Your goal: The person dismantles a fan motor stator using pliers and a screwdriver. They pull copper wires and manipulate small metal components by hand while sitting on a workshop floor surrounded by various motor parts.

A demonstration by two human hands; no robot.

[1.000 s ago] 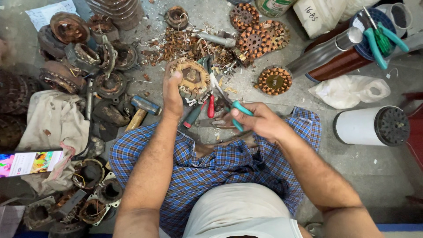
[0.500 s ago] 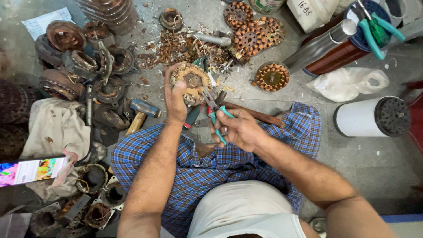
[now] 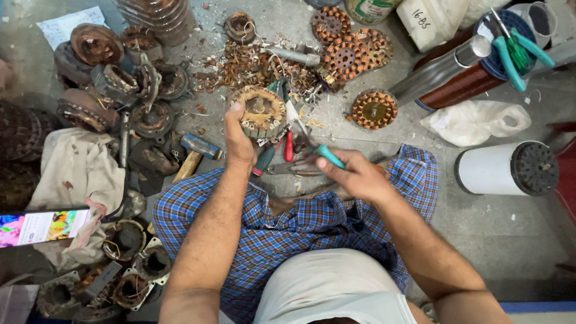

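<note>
Resting on the concrete floor (image 3: pixel 252 24) just beyond the person's blue checked cloth (image 3: pixel 282 222), a round motor stator (image 3: pixel 260 112) wound with copper wire is the thing in hand; the left hand (image 3: pixel 238 139) clasps its near left rim, thumb over the top edge and fingers pressed against the side; the right hand (image 3: pixel 353 174), to the near right, is closed around the teal handles of a pair of pliers (image 3: pixel 312 144), whose tip points at the stator's right edge, though whether it touches is hard to tell; a red-handled screwdriver (image 3: pixel 288 147) lies between the hands; a hammer (image 3: pixel 193 155) lies to the left; copper wire scraps (image 3: pixel 240 66) litter the floor farther off; a white cylinder (image 3: pixel 507 168) lies well apart at right.
</note>
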